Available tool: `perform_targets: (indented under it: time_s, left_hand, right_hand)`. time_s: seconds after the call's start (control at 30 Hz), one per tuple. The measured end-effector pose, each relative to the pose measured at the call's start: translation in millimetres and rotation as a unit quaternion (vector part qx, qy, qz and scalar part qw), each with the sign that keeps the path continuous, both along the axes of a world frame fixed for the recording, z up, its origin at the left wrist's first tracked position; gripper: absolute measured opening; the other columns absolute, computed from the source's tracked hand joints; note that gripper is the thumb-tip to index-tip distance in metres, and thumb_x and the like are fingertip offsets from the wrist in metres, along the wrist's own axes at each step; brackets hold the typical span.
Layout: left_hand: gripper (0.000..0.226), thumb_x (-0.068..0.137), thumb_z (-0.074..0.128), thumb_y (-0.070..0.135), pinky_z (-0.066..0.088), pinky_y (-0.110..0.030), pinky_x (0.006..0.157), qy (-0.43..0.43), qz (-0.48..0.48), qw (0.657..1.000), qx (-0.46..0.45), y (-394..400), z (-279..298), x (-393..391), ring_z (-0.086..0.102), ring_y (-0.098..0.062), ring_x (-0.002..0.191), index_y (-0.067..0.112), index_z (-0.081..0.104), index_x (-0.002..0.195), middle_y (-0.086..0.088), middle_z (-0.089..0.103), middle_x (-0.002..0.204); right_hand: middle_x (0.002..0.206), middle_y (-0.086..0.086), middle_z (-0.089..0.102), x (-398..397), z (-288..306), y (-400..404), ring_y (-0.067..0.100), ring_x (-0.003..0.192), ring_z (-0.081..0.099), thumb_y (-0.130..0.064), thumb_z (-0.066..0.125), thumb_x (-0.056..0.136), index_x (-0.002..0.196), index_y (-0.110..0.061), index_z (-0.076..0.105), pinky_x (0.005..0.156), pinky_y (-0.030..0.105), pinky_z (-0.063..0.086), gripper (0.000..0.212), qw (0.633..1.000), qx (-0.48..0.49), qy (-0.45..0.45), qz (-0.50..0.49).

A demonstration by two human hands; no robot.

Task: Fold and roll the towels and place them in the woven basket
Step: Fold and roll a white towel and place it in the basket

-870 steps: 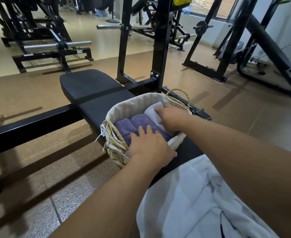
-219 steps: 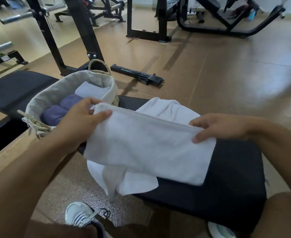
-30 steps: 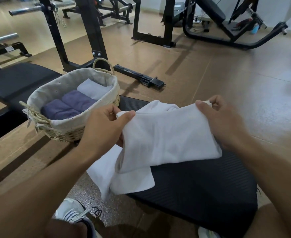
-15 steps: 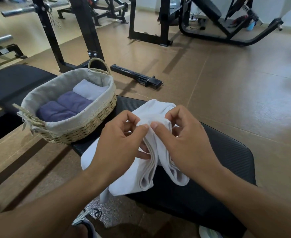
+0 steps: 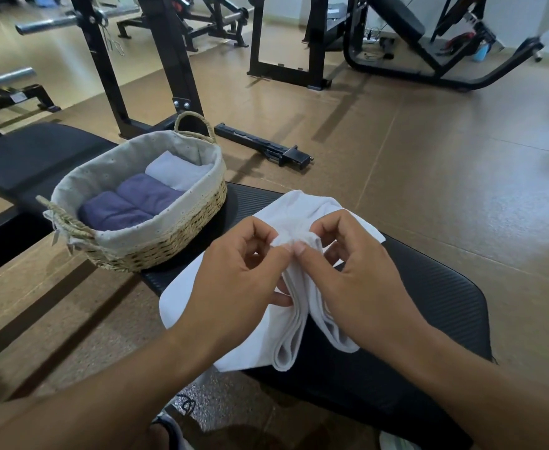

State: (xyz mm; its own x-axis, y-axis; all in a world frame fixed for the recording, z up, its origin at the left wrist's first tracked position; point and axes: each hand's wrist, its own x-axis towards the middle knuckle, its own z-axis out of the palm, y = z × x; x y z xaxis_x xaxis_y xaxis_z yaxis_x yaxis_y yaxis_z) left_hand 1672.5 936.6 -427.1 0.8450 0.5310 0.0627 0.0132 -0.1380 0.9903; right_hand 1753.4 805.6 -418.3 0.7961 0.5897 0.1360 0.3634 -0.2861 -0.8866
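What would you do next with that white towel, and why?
Probably lay the towel flat on the bench and start rolling it: both hands pinch its corners together, folded in half, while the basket holds only rolled towels.

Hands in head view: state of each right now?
Left hand: closed, pinching the folded white towel at its top edge.
Right hand: closed, pinching the same towel edge.

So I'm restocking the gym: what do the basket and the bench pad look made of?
Basket: woven straw or seagrass, judging by its braided tan strands, with a pale dotted fabric liner, probably cotton. Bench pad: matte black ribbed covering, likely vinyl or rubber; the padding beneath isn't visible.
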Motion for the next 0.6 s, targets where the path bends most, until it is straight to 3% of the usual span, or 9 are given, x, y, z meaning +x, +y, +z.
perform_targets:
  time_s: [0.13,0.23,0.3,0.37,0.43,0.5,0.53,0.6]
  left_hand:
    - [0.011,0.084,0.055,0.022,0.061,-0.039,0.057,-0.004,-0.024,1.0,-0.016,1.5,0.2,-1.5,0.064,-0.014,0.062,0.012,0.058,0.081,-0.001,0.062,0.063]
    - [0.017,0.085,0.048,0.019,0.061,-0.037,0.061,-0.009,-0.05,0.999,0.0,1.8,0.1,-4.8,0.064,-0.017,0.067,0.008,0.061,0.088,-0.006,0.066,0.069]
    - [0.02,0.084,0.047,0.015,0.063,-0.042,0.064,-0.017,-0.054,0.998,0.001,2.5,1.5,-4.5,0.067,-0.02,0.071,0.008,0.064,0.089,-0.008,0.069,0.073]
    - [0.018,0.08,0.051,0.014,0.063,-0.042,0.07,-0.027,-0.006,0.996,0.081,10.0,1.7,-2.2,0.07,-0.019,0.075,0.018,0.067,0.088,-0.003,0.071,0.077]
    - [0.025,0.078,0.062,0.018,0.059,-0.031,0.084,-0.029,0.02,0.98,0.197,25.3,4.2,-0.4,0.069,-0.009,0.093,0.03,0.065,0.1,0.01,0.07,0.093]
    - [0.048,0.078,0.08,0.03,0.045,-0.014,0.099,0.003,-0.048,0.962,0.27,41.6,7.3,-1.2,0.056,0.006,0.117,0.037,0.057,0.12,0.021,0.062,0.117]
    - [0.062,0.073,0.088,0.037,0.04,-0.009,0.098,0.028,-0.098,0.953,0.285,47.3,7.3,-1.2,0.052,0.009,0.12,0.039,0.054,0.125,0.022,0.059,0.123]
    - [0.064,0.065,0.092,0.043,0.046,-0.014,0.087,0.052,-0.174,0.946,0.27,50.4,2.5,0.1,0.061,0.003,0.107,0.036,0.06,0.12,0.013,0.066,0.114]
  right_hand:
    - [0.101,-0.024,0.061,-2.1,4.9,-3.5,0.006,0.084,0.062,-0.061,0.067,0.074,0.098,-0.036,0.053,0.069,0.032,0.056,0.037,0.999,-0.043,-0.01,0.032]
    - [0.104,-0.029,0.055,-0.7,1.9,-3.1,0.0,0.086,0.06,-0.056,0.081,0.069,0.101,-0.039,0.044,0.071,0.034,0.056,0.051,0.994,-0.094,-0.036,0.036]
    - [0.103,-0.029,0.055,3.3,-1.0,-3.0,-0.001,0.087,0.06,-0.042,0.082,0.076,0.1,-0.039,0.045,0.07,0.03,0.056,0.045,0.995,-0.083,-0.047,0.029]
    - [0.102,-0.028,0.058,8.2,-0.9,-4.5,0.0,0.087,0.06,-0.033,0.077,0.081,0.098,-0.038,0.049,0.066,0.02,0.052,0.033,0.997,-0.058,-0.051,0.027]
    - [0.102,-0.025,0.061,15.9,1.6,-8.2,0.003,0.086,0.061,-0.029,0.074,0.083,0.097,-0.038,0.054,0.065,0.017,0.048,0.027,0.998,-0.032,-0.046,0.041]
    - [0.103,-0.017,0.066,25.5,7.6,-13.3,0.008,0.089,0.063,-0.026,0.075,0.085,0.1,-0.037,0.059,0.069,0.022,0.049,0.025,0.995,-0.01,-0.039,0.088]
    - [0.103,-0.014,0.068,30.6,10.7,-16.4,0.011,0.091,0.064,-0.025,0.076,0.086,0.101,-0.036,0.061,0.071,0.028,0.051,0.024,0.993,-0.003,-0.036,0.115]
    - [0.103,-0.012,0.07,39.8,13.5,-21.5,0.015,0.093,0.066,-0.024,0.075,0.084,0.105,-0.035,0.066,0.075,0.036,0.056,0.025,0.987,0.007,-0.032,0.16]
